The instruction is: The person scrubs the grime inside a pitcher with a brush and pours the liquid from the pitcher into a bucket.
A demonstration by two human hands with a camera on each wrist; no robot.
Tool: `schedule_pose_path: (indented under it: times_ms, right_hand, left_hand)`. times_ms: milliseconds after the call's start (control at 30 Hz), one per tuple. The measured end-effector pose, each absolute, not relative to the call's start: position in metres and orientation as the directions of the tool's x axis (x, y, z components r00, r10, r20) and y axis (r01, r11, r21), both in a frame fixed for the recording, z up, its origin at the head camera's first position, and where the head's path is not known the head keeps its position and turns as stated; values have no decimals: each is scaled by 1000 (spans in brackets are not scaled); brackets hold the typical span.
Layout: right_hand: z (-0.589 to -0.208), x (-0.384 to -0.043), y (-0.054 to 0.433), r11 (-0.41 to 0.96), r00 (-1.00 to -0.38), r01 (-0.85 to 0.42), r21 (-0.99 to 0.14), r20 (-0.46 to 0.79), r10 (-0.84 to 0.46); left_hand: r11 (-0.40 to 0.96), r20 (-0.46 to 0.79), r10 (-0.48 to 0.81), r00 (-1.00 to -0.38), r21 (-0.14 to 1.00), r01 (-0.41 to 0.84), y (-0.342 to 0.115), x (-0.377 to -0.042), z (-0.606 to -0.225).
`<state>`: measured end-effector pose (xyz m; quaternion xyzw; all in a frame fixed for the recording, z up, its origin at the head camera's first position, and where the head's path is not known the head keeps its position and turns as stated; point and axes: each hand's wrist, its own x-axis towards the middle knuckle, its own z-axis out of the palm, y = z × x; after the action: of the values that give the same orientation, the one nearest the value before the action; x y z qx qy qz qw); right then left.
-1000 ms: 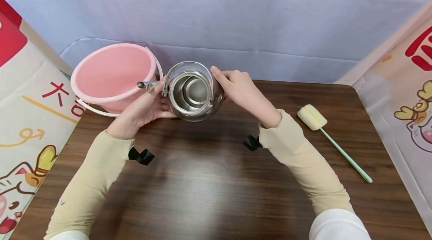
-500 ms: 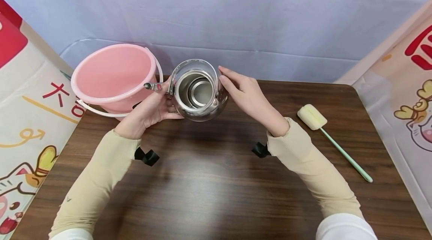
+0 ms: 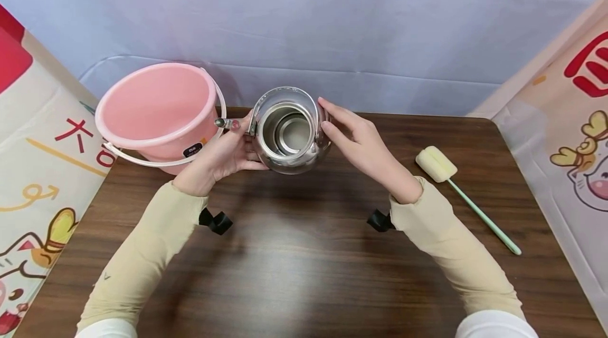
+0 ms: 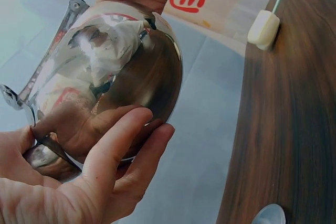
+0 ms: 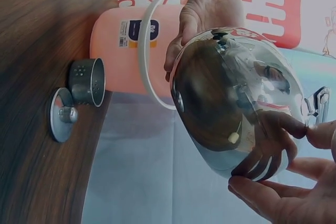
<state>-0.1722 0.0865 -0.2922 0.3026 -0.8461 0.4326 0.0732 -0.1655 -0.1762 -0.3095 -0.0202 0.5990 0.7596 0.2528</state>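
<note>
A shiny stainless steel teapot (image 3: pixel 293 165) is held up over the table between both hands. Its mouth is uncovered and faces the head camera, showing the inside, while the bail handle (image 3: pixel 287 90) stands raised behind it. My left hand (image 3: pixel 223 156) grips the spout side, with the spout (image 4: pixel 50 162) lying between thumb and fingers. On the opposite side, my right hand (image 3: pixel 363 145) holds the body with its fingertips, the thumb close to the handle joint. A perforated strainer basket (image 5: pixel 86 82) and a knobbed metal lid (image 5: pixel 60 116) rest on the table, hidden in the head view.
The pink bucket (image 3: pixel 157 103) with its white handle stands at the back left, right beside my left hand. A yellow sponge brush (image 3: pixel 436 163) with a green stem lies on the wooden table (image 3: pixel 294 274) at the right. Pale cloth (image 3: pixel 294 26) hangs behind the table.
Both hands have shifted to the right with the teapot, away from the bucket, whose dark label now shows. The right hand's fingers have spread along the teapot's side.
</note>
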Motion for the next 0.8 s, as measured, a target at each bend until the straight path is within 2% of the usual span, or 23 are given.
schedule_pose_path:
  times_ms: [400,633,800]
  right_hand:
    - [-302,-164,103,336,-803,-480,-810,250,-541]
    - [-311,-159,106,386,-805,-482,-786,223,-551]
    - [-317,-158,110,371,-819,-458,-808,222,-529]
  left_hand:
    - [-88,-373,404,-835,893,-441,-163,-169,-319]
    - [-53,-418,386,-822,880,-472,-152,-168,-326]
    - [-63,-431,390,-814,869,-490,-144,-168,-327]
